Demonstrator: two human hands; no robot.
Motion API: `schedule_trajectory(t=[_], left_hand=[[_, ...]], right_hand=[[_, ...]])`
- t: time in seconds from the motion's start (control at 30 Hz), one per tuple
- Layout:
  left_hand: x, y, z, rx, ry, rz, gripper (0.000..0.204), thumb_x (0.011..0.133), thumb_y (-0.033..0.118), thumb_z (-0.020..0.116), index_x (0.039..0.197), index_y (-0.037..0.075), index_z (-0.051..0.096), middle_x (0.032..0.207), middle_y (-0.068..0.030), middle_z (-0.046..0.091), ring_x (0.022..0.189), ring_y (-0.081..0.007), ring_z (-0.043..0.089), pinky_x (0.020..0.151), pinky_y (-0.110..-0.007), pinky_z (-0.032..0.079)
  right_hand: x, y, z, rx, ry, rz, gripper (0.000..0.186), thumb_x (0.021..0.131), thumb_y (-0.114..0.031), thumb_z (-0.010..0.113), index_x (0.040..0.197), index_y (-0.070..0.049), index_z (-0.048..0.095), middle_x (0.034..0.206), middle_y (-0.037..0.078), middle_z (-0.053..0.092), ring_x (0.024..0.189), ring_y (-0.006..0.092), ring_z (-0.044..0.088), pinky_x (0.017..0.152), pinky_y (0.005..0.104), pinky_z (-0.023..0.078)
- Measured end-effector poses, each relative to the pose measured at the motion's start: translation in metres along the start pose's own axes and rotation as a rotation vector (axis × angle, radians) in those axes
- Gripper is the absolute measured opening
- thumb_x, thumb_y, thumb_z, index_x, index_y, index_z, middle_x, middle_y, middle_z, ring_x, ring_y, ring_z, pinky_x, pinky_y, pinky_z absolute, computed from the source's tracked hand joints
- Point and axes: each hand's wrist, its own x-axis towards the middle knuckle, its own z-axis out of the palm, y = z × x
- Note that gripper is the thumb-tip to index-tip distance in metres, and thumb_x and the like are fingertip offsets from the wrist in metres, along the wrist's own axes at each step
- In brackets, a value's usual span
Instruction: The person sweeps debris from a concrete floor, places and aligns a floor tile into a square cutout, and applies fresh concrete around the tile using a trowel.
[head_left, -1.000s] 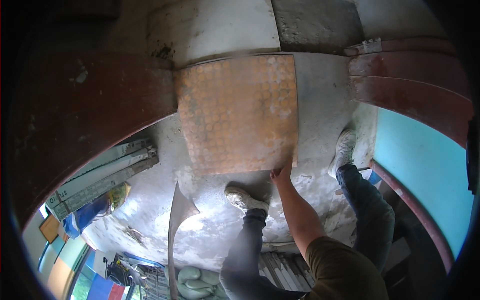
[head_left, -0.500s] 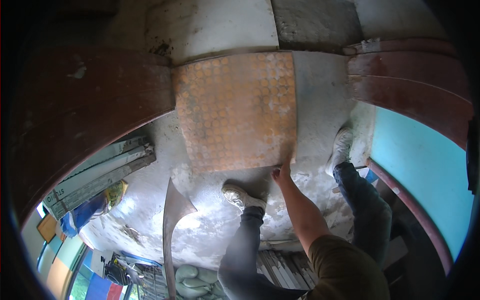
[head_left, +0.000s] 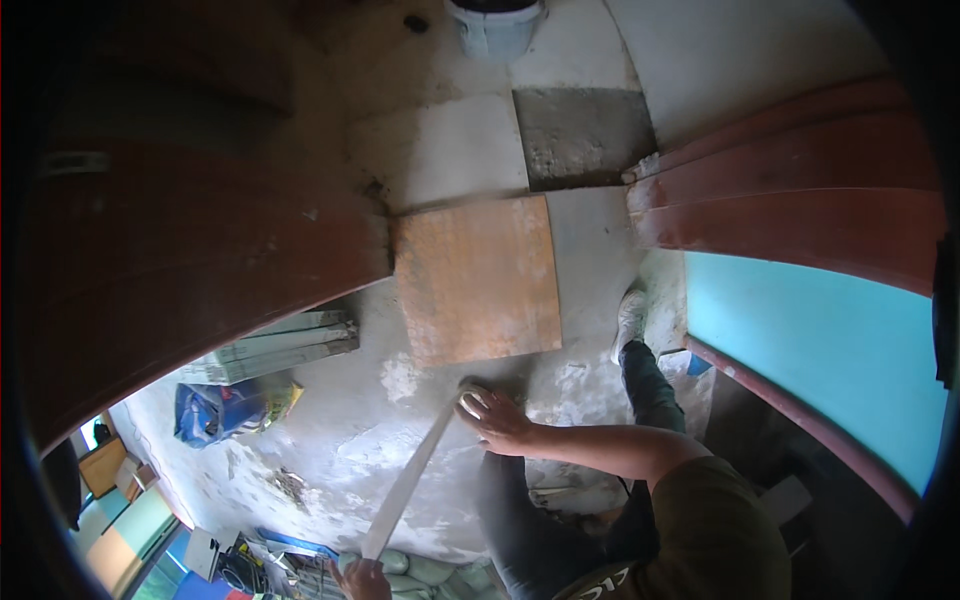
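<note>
A long, pale flat bar [head_left: 410, 488] slants up from the lower edge toward my bent left leg. Its near end is in my left hand [head_left: 362, 580], fingers wrapped round it. My right hand [head_left: 492, 418] is at the far end, fingers curled on it beside my shoe; how firmly they grip is hard to see. Just beyond the right hand a square orange tile [head_left: 478, 280], worn with whitish patches, lies flat on the grey floor. Neither hand touches the tile.
Dark red door frames [head_left: 790, 205] flank both sides, with a turquoise panel [head_left: 790, 340] at right. Left are stacked long boxes [head_left: 285, 348] and a blue bag [head_left: 215, 412]. Pale tiles [head_left: 440, 145], a dark grey square [head_left: 585, 135] and a bucket [head_left: 495, 32] lie beyond.
My right hand has left the tile's near edge and come back to the bar. The bar has swung to a slant, and my left hand has come into view. The view has shifted.
</note>
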Motion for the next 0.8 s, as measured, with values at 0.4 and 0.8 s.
schedule_trajectory(t=[0.4,0.8], left_hand=[[-0.014,0.048,-0.04,-0.192,-0.031,0.244,0.012,0.079,0.012,0.061,0.069,0.012,0.066,0.071,-0.0067,0.065,0.079,-0.0242,0.063,0.11,-0.056,0.021],[0.072,0.159,0.075,-0.193,0.073,0.59,0.005,0.078,0.007,0.066,0.083,0.009,0.065,0.086,-0.0035,0.065,0.095,-0.0234,0.059,0.109,-0.058,0.019]], right_hand=[[-0.108,0.051,-0.087,-0.05,0.042,-0.344,0.008,0.069,-0.018,0.063,0.074,-0.013,0.058,0.091,0.005,0.057,0.09,0.0259,0.054,0.081,0.0431,0.041],[-0.265,0.07,-0.124,-0.298,0.049,0.29,0.006,0.072,-0.015,0.06,0.074,-0.01,0.062,0.082,0.006,0.058,0.085,0.0244,0.058,0.081,0.0408,0.043]])
